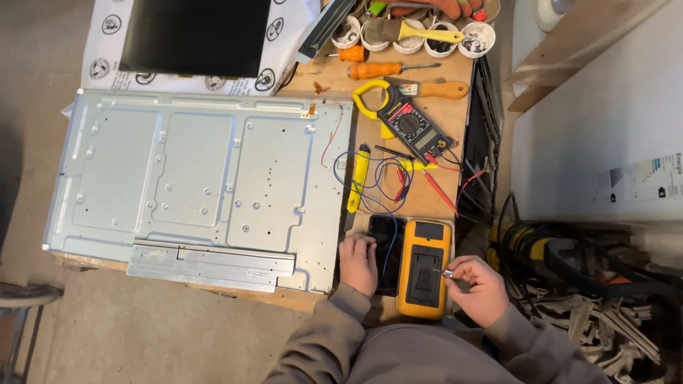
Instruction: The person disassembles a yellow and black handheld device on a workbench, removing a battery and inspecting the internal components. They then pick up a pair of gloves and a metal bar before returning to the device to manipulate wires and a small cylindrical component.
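An orange-yellow meter (pixel 424 267) lies back-up at the near edge of the wooden surface (pixel 441 114), close to its near right corner. Its case is a rounded rectangle with a dark panel across the top and a dark folded stand down the middle. Just to its left, touching or nearly so, lies a flat black device (pixel 385 238) with a glossy face, crossed by a thin blue wire (pixel 370 178) that loops up toward the middle of the surface.

The left hand (pixel 358 263) rests palm down on the black device, fingers curled loosely over its left edge, holding nothing that can be seen. The right hand (pixel 478 284) sits at the meter's right edge, thumb and forefinger pinched narrow on a small silvery piece (pixel 448 272) that touches the back of the meter; what the piece is cannot be made out. Both grey sleeves come in from the near edge.

The lower part of the black device is hidden under the left hand and sleeve. A large grey metal panel (pixel 192 178) fills the left half of the surface, its near edge overhanging. A black-and-yellow clamp meter (pixel 405 121) lies toward the far right.
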